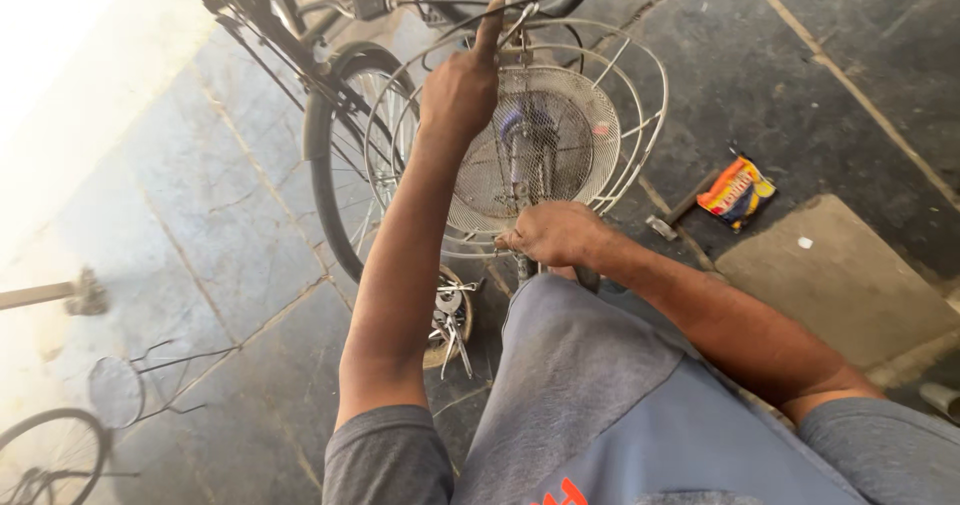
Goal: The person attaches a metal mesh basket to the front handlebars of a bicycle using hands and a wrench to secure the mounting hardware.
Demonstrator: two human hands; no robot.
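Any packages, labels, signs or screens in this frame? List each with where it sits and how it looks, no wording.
Snack packet: lies flat on the dark stone floor to the right of the wire basket, beside a hammer; a small crumpled rectangle, orange, red and yellow with dark ends.
Small tag: on the mesh bottom of the basket; tiny, red and white; too small to tell more.
No signs or screens in view.

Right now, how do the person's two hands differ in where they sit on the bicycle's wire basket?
The left hand is raised at the far rim of the wire basket, index finger stretched toward the bracket; the right hand sits low at the near rim, fingers curled closed. The left arm stretches out nearly straight; the right bends in from the side. Both are bare and touch the basket.
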